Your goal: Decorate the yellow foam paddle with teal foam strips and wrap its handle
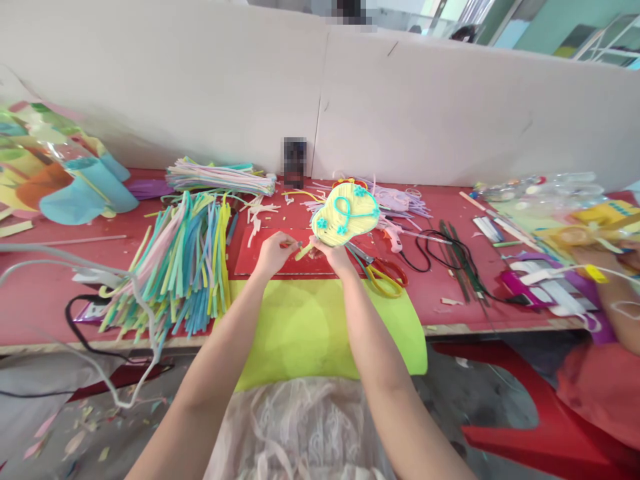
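My right hand [331, 255] grips a pale yellow fan-shaped craft [357, 217] by the base of its short stick handle. It looks made of pipe cleaners, with a turquoise loop and small turquoise flowers on its face. My left hand [275, 255] is closed in a pinch just left of the handle's free end; what is between its fingertips is too small to make out. Both hands are above a red board [250, 261]. Scissors with yellow and red handles [387, 279] lie right of my right wrist, with a pink glue gun [393, 237] behind them.
Bunched pipe cleaners [187, 260] lie at left, with another bundle [220, 177] behind. A yellow-green sheet [300, 327] hangs over the front edge. Felt boots [83, 190] stand far left. A power strip [540, 287], cords and another person's arm [620, 300] are at right. A white partition [200, 87] rises behind.
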Available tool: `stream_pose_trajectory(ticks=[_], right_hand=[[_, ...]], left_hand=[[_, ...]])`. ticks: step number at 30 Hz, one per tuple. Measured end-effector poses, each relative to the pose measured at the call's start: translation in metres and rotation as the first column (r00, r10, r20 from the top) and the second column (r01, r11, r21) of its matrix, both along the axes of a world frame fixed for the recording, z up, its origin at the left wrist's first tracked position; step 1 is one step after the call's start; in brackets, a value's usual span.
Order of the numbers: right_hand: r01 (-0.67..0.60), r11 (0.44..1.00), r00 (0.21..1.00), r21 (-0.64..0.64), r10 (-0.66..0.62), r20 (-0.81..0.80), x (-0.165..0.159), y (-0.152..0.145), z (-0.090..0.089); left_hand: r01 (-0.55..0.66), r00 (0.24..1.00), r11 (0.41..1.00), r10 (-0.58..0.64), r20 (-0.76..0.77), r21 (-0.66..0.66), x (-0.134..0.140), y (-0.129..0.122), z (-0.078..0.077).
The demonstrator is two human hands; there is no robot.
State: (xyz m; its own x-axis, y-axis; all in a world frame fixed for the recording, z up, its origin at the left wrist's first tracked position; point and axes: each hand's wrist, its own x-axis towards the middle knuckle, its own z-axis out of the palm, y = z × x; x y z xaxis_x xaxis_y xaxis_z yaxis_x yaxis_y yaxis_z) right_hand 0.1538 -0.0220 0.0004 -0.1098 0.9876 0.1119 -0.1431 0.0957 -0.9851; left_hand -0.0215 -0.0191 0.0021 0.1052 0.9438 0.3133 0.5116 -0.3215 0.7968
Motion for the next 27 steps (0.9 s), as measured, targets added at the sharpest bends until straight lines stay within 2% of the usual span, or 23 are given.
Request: stream_pose_trajectory(ticks=[3, 6, 15, 19, 24, 27], right_hand=[[0.042, 0.999, 0.999, 0.035, -0.043, 0.032, -0.002, -0.002, 0.002], [0.077, 0.995, 0.995, 0.062, -0.081, 0.064, -0.003, -0.004, 0.006], [0.168, 0.975, 0.977, 0.143, -0.184, 0.105, -0.001, -0.001, 0.004], [0.212, 0.959, 0.967, 0.188, -0.233, 0.101, 0.001, 0.002, 0.002], [0.243, 0.935, 0.960, 0.257, -0.269, 0.072, 0.000, 0.003, 0.001], [0.276, 0.935, 0.955, 0.224, -0.292, 0.043, -0.003, 0.002, 0.002]], left_hand=[[-0.063, 0.998, 0.996, 0.064, -0.026, 0.065, 0.003, -0.004, 0.005], [-0.093, 0.996, 0.993, 0.093, -0.005, 0.073, 0.006, -0.007, 0.008], [-0.074, 0.997, 0.994, 0.073, 0.017, 0.082, 0.012, -0.011, 0.008], [-0.051, 0.995, 0.999, 0.050, 0.082, 0.016, 0.014, -0.008, 0.001], [0.008, 0.978, 0.990, 0.022, 0.208, -0.142, 0.016, -0.004, -0.005], [0.053, 0.966, 0.976, 0.003, 0.259, -0.209, 0.018, -0.007, -0.003]])
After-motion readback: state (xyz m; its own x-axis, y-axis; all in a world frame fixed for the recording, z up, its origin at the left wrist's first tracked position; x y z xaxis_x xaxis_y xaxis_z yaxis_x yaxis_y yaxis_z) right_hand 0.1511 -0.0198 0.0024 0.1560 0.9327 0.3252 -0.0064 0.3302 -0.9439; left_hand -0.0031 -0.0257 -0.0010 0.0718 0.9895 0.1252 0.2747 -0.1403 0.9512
